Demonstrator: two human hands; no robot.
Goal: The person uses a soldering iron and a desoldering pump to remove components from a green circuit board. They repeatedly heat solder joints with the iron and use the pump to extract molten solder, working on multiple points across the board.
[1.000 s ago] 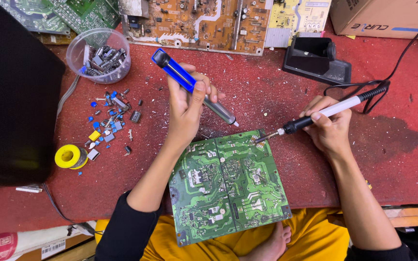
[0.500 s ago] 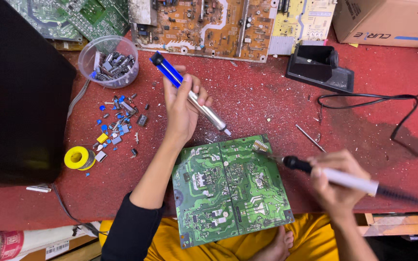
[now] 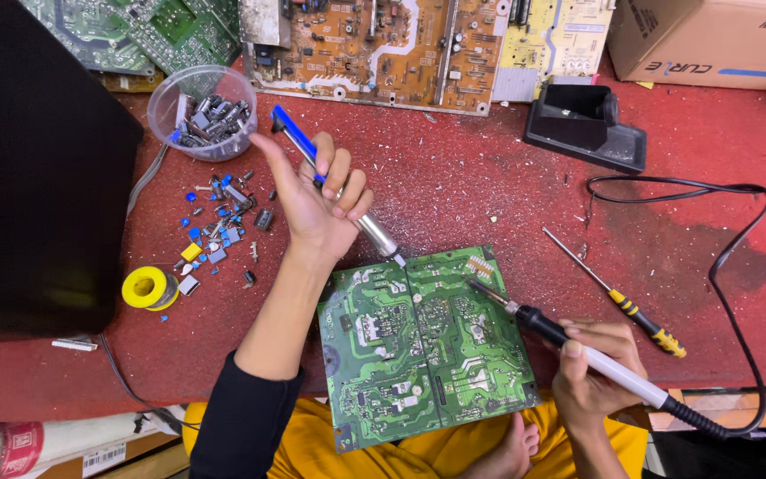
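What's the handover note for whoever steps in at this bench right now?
Left hand: fingers closed on the blue-and-silver desoldering pump, nozzle at the top edge of the green circuit board.
Right hand: grips the white-handled soldering iron, tip on the board's upper right area.
Board lies solder side up at the edge of the red bench, partly over the lap.
Done: loose small parts lie left of the hand; a clear plastic bowl holds more.
Left: cannot tell how many joints remain.
Yellow-handled screwdriver and yellow solder spool lie untouched.
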